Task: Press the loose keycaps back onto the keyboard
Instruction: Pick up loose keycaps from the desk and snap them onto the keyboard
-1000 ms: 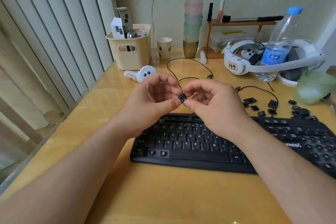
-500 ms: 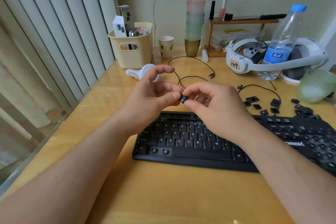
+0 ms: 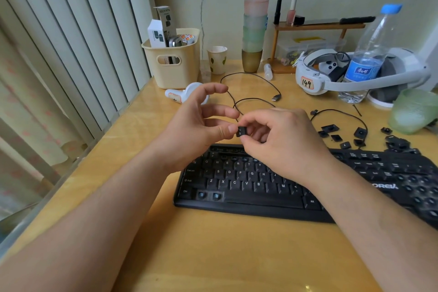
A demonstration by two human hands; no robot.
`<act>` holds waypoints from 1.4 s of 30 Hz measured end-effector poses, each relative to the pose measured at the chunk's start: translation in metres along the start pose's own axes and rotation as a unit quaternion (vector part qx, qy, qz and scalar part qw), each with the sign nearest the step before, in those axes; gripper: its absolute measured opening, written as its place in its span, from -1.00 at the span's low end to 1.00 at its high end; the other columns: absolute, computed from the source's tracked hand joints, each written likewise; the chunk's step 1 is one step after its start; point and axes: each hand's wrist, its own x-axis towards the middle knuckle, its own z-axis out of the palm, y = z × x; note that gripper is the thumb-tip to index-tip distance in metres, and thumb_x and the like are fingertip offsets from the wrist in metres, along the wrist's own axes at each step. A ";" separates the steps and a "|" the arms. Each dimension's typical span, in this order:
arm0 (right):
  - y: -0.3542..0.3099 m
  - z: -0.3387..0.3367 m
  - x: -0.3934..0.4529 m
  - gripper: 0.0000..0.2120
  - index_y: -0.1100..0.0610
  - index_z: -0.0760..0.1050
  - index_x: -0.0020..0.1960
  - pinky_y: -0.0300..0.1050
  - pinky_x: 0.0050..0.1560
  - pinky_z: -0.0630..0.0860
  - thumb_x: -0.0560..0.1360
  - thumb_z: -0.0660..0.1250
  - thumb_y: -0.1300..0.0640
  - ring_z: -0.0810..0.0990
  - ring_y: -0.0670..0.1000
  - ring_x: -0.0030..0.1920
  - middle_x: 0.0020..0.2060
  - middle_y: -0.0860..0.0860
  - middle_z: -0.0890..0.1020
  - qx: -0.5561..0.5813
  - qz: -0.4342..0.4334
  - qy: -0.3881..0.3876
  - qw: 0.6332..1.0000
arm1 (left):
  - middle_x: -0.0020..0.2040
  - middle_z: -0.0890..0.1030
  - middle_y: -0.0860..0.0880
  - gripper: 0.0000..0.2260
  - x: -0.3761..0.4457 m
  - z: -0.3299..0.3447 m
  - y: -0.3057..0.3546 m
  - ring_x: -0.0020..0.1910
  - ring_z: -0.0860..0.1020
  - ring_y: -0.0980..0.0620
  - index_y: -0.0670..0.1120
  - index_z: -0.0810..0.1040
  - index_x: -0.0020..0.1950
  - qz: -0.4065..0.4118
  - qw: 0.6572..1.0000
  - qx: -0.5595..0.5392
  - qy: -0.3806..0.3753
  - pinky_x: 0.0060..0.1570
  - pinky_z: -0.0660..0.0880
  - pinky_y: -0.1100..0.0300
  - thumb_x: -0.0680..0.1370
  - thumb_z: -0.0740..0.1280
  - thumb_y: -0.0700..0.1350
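A black keyboard (image 3: 251, 199) lies on the wooden desk, with bare sockets (image 3: 208, 195) at its lower left and more on its right end. Above its top row my right hand (image 3: 284, 140) pinches a small black keycap (image 3: 241, 131) marked 5 between thumb and fingertips. My left hand (image 3: 199, 125) is beside it with the fingers spread apart, and its thumb tip touches the keycap's left side. Several loose black keycaps (image 3: 343, 136) lie on the desk behind the keyboard's right half.
Black cables (image 3: 258, 99) loop behind my hands. A cream basket (image 3: 175, 71), a paper cup (image 3: 217, 59), stacked cups (image 3: 254, 31), a small shelf (image 3: 317, 27), a white headset (image 3: 331, 78), a water bottle (image 3: 369, 54) and a green cup (image 3: 413, 111) crowd the back. Blinds run along the left edge.
My left hand's fingers have lifted away from the keycap and spread, leaving only the thumb against it. My right hand has kept its pinch on the keycap.
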 end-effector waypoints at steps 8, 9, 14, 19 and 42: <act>-0.002 0.000 0.000 -0.81 -0.04 0.71 -0.02 -0.36 -0.19 0.57 0.41 0.56 0.18 0.64 -0.14 -0.26 -0.30 -0.18 0.65 0.032 0.047 -0.013 0.998 | 0.01 0.67 -0.11 -0.46 0.000 0.000 -0.002 -0.15 0.61 -0.05 -0.02 0.42 0.40 -0.008 1.000 0.012 0.001 0.00 0.60 0.09 0.50 0.51 -0.34; -0.002 -0.001 0.000 -0.82 -0.04 0.71 -0.04 -0.39 -0.20 0.56 0.41 0.57 0.18 0.64 -0.16 -0.27 -0.30 -0.18 0.65 0.040 0.059 -0.021 0.997 | 0.01 0.67 -0.12 -0.46 0.000 -0.001 -0.003 -0.14 0.61 -0.05 -0.02 0.42 0.39 -0.009 1.000 0.013 -0.004 0.00 0.60 0.10 0.50 0.52 -0.34; -0.002 -0.002 -0.001 -0.84 -0.12 0.69 -0.06 -0.41 -0.16 0.54 0.42 0.59 0.09 0.63 -0.20 -0.25 -0.29 -0.20 0.67 0.061 0.108 -0.072 0.990 | 0.02 0.68 -0.13 -0.47 -0.002 -0.005 -0.003 -0.03 0.64 -0.10 0.00 0.46 0.39 -0.021 0.998 0.041 -0.030 0.19 0.63 -0.11 0.51 0.50 -0.36; 0.001 -0.003 0.000 -0.86 -0.16 0.67 -0.09 -0.42 -0.19 0.51 0.43 0.58 0.03 0.62 -0.23 -0.23 -0.29 -0.23 0.67 0.046 0.137 -0.094 0.985 | -0.01 0.67 -0.16 -0.54 -0.003 -0.009 -0.003 0.00 0.70 -0.15 -0.04 0.49 0.37 -0.034 0.998 0.028 -0.036 0.12 0.65 -0.06 0.56 0.41 -0.43; 0.009 -0.004 0.008 -0.93 -0.05 0.74 -0.17 -0.32 -0.26 0.46 0.40 0.61 0.07 0.59 -0.23 -0.33 -0.30 -0.13 0.71 0.052 0.249 -0.219 0.942 | 0.06 0.60 0.14 -0.60 -0.004 -0.010 -0.007 0.13 0.44 0.27 0.27 0.75 0.03 0.003 0.914 0.382 -0.134 0.24 0.29 0.42 0.37 0.22 -0.05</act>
